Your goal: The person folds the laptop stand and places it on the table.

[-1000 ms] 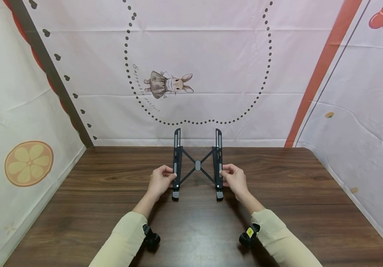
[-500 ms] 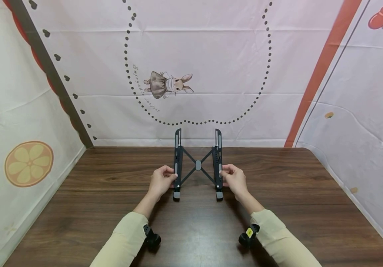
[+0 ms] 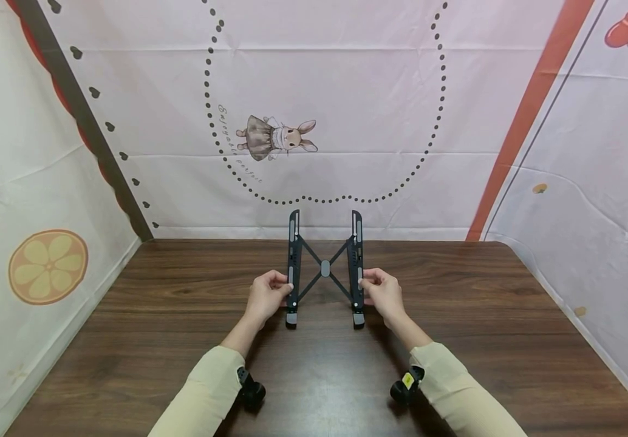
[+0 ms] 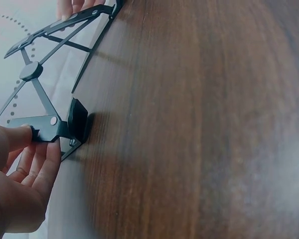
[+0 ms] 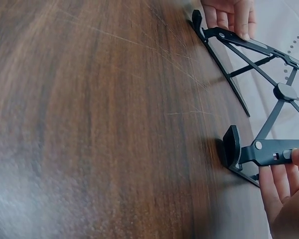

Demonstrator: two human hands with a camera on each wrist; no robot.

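Observation:
A black folding laptop stand point(image 3: 325, 269) stands spread on the wooden table, its two long side arms joined by crossed bars with a grey oval hub. My left hand point(image 3: 266, 297) pinches the left arm, thumb on top and fingers beneath. On the opposite side my right hand point(image 3: 384, 295) pinches the right arm in the same way. The left wrist view shows the left arm's upturned front lip point(image 4: 77, 119) close to the left hand point(image 4: 25, 179). In the right wrist view, the matching lip point(image 5: 232, 144) rises beside the right hand point(image 5: 284, 194).
The brown wooden table point(image 3: 325, 376) stretches out on both sides and toward me. Behind it hangs a white printed cloth point(image 3: 347, 109) with a rabbit figure, and cloth walls flank both sides. Black wrist cameras point(image 3: 251, 391) sit at both sleeves.
The stand's two side arms have come slightly closer together. The left arm and my left hand shifted a little to the right; the right ones shifted slightly to the left.

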